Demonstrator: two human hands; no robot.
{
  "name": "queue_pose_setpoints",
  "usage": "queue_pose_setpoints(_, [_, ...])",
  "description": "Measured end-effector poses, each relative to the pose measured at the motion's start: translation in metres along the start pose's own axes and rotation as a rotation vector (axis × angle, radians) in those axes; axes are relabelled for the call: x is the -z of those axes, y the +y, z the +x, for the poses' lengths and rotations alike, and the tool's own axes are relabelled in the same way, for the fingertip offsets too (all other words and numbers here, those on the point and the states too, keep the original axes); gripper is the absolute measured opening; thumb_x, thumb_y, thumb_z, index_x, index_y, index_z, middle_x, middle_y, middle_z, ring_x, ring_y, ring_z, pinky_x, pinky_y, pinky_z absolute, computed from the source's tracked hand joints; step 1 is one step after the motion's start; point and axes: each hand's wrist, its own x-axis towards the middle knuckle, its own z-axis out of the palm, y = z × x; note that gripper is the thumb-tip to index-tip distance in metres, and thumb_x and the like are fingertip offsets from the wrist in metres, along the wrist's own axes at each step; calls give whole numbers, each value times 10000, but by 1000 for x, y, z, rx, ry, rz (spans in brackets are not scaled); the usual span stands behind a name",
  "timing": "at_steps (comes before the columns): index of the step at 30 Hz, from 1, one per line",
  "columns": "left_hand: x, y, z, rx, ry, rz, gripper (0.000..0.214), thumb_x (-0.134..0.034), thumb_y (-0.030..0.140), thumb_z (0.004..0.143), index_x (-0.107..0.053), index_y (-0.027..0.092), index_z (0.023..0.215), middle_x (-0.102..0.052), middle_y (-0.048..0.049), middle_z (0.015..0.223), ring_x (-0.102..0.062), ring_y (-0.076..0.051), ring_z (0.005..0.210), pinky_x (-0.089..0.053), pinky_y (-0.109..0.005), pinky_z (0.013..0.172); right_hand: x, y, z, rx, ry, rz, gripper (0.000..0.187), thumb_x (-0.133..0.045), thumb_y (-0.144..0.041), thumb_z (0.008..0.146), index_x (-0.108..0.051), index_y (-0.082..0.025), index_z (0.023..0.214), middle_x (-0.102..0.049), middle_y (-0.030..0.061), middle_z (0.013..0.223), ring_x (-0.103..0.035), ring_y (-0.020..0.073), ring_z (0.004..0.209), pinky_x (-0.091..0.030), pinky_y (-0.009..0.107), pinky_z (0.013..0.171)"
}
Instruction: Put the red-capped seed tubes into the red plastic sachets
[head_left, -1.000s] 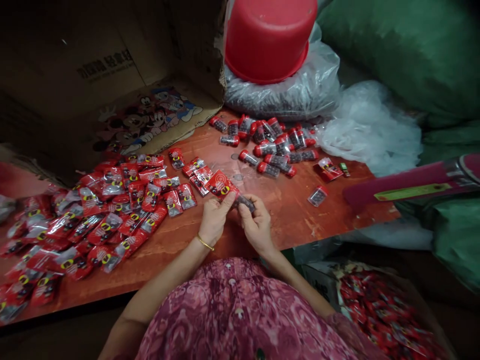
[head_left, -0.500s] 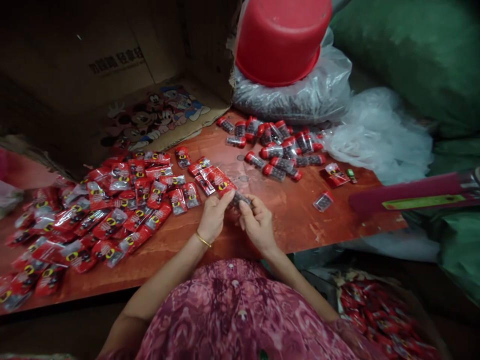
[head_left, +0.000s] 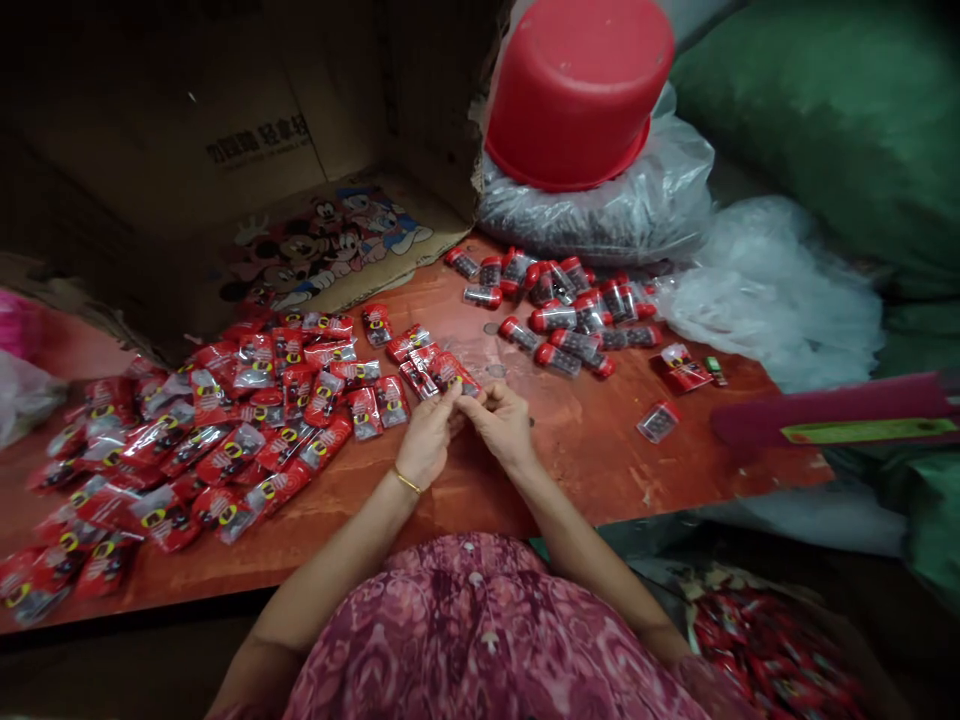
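Note:
A red printed packet (head_left: 456,372) with a yellow-and-black mark juts out beyond my fingertips. My left hand (head_left: 427,438), with a gold bangle at the wrist, pinches its near end. Fingers and thumb of my right hand (head_left: 504,422) are closed at the same end, meeting the left fingertips. What lies between the fingers is mostly hidden. Just left of the hands are a few similar packets (head_left: 391,400), and a large heap of them (head_left: 232,450) spreads over the left of the table. Clear tubes with red caps and dark contents (head_left: 556,318) lie beyond my right hand.
An open cardboard box (head_left: 255,240) stands at the back left. A red tub (head_left: 581,95) rests upside down on a filled clear bag (head_left: 600,220). Crumpled plastic (head_left: 772,290) and a purple bar (head_left: 847,410) are at right. A sack of red packets (head_left: 772,640) sits below the table (head_left: 585,455).
The dark-filled tube that showed between my hands is now out of sight. My right hand has drawn closer to the left fingertips. The view has shifted slightly.

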Motion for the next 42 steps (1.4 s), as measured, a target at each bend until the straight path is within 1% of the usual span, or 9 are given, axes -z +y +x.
queue_pose_setpoints(3, [11, 24, 11, 14, 73, 14, 320, -734, 423, 581, -577, 161, 678, -656, -10, 630, -640, -147, 666, -477, -243, 654, 4, -3, 20, 174, -44, -280, 356, -573, -516, 723, -494, -193, 597, -503, -27, 523, -456, 99, 485, -389, 230, 499])
queue_pose_setpoints(6, [27, 59, 31, -32, 195, 16, 214, -649, 367, 709, -572, 170, 741, -675, -23, 714, -648, -133, 693, -476, -239, 698, 22, -6, 50, 336, 93, -740, 318, -465, -454, 823, -594, -164, 842, -628, 85, 795, -548, 203, 773, -420, 332, 726])
queue_pose_setpoints(9, [40, 86, 46, -30, 290, -60, 199, -495, 345, 827, -539, 172, 740, -672, -47, 762, -650, -135, 734, -479, -258, 749, 42, 2, 78, 304, 188, -1102, 378, -450, -342, 840, -535, -90, 1108, -575, 184, 1127, -463, 304, 1049, -326, 456, 903])
queue_pose_setpoints(14, [38, 77, 38, -86, 286, -5, 210, -497, 374, 810, -536, 168, 807, -673, -87, 893, -645, -173, 846, -479, -306, 799, 62, 25, 73, 363, 36, -1288, 356, -356, -223, 883, -496, -134, 1198, -559, 112, 1219, -402, 278, 1171, -148, 518, 1032])
queue_pose_setpoints(20, [33, 45, 36, -575, 219, 1276, 270, -607, 334, 727, -663, 198, 953, -627, -92, 1128, -502, -287, 1132, -325, -451, 992, 85, 33, 21, 492, -21, -1229, 344, -388, -219, 859, -510, -156, 1175, -549, 103, 1230, -383, 258, 1226, -241, 483, 1026])
queue_pose_setpoints(24, [37, 45, 50, -623, 156, 1827, 241, -583, 372, 756, -694, 257, 937, -513, -52, 1300, -369, -333, 1248, -230, -535, 1025, 89, 39, 2, 553, 79, -1178, 369, -469, -299, 826, -529, -133, 1150, -517, 141, 1258, -346, 267, 1265, -258, 468, 1034])
queue_pose_setpoints(30, [37, 35, 55, -642, 232, 1872, 291, -460, 366, 835, -703, 239, 934, -516, -62, 1296, -349, -326, 1267, -252, -513, 1018, 81, 35, -2, 614, 222, -1103, 282, -515, -304, 806, -603, -147, 1024, -553, 146, 1216, -395, 286, 1234, -297, 484, 1003])
queue_pose_setpoints(34, [39, 32, 51, -738, 298, 1760, 278, -464, 375, 829, -703, 263, 916, -571, -61, 1233, -399, -320, 1235, -245, -545, 1008, 63, 19, -2, 647, 224, -860, 229, -487, -279, 825, -624, -153, 959, -644, 126, 1050, -540, 236, 1060, -389, 413, 933])
queue_pose_setpoints(42, [26, 32, 24, -923, 275, 1572, 248, -515, 340, 803, -694, 236, 939, -554, -86, 1251, -371, -308, 1262, -183, -534, 1049, -8, 4, 26, 201, -35, -142, 293, -496, -431, 791, -609, -165, 841, -642, 25, 765, -568, 132, 662, -463, 245, 619])
